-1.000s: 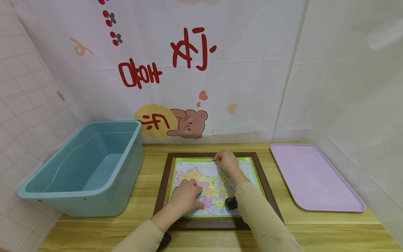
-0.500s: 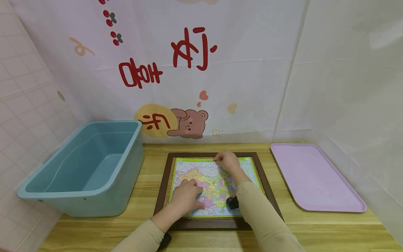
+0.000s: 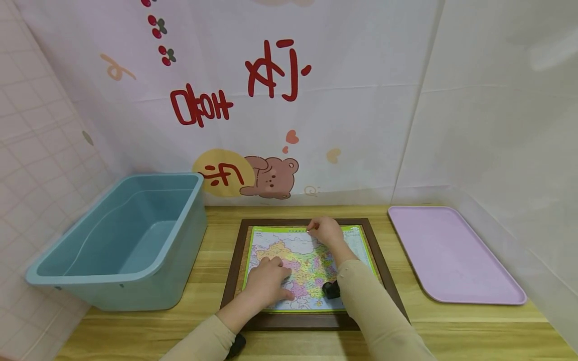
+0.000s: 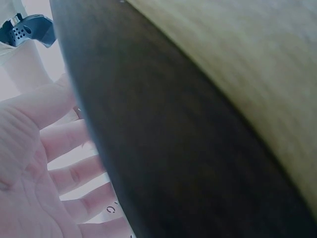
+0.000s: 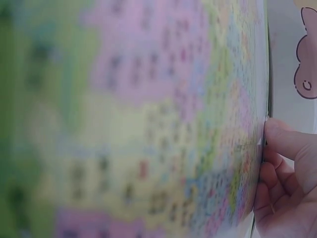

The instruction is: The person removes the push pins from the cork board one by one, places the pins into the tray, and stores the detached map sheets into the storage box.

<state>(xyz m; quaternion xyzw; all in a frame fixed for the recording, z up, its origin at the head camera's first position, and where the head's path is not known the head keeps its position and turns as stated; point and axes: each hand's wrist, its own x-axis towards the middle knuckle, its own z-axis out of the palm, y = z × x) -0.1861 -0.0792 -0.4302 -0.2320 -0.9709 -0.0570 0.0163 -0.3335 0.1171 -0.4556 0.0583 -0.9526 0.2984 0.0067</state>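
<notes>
A colourful map (image 3: 289, 245) with a bright green border lies on a cork board in a dark wooden frame (image 3: 311, 321). My left hand (image 3: 265, 281) rests on the map's left half, palm down with fingers spread. At the middle of the map's top edge, my right hand (image 3: 327, 232) pinches a tiny pale, pin-like thing (image 3: 308, 230) between thumb and finger; most of it is hidden. In the right wrist view, the thumb and curled fingers (image 5: 285, 144) are against the far side of the map. The left wrist view has the dark frame beside my relaxed fingers (image 4: 74, 173).
A deep blue tub (image 3: 180, 260) stands to the left of the frame. To the right lies a flat lilac tray (image 3: 451, 250). Everything sits on a wood-grain table (image 3: 469, 331), with a printed white curtain (image 3: 361, 100) behind. Black wrist cameras (image 3: 331, 290) hang under the forearms.
My right hand shifts only very slightly at the map's top edge, still pinching there. My left hand stays in place on the map.
</notes>
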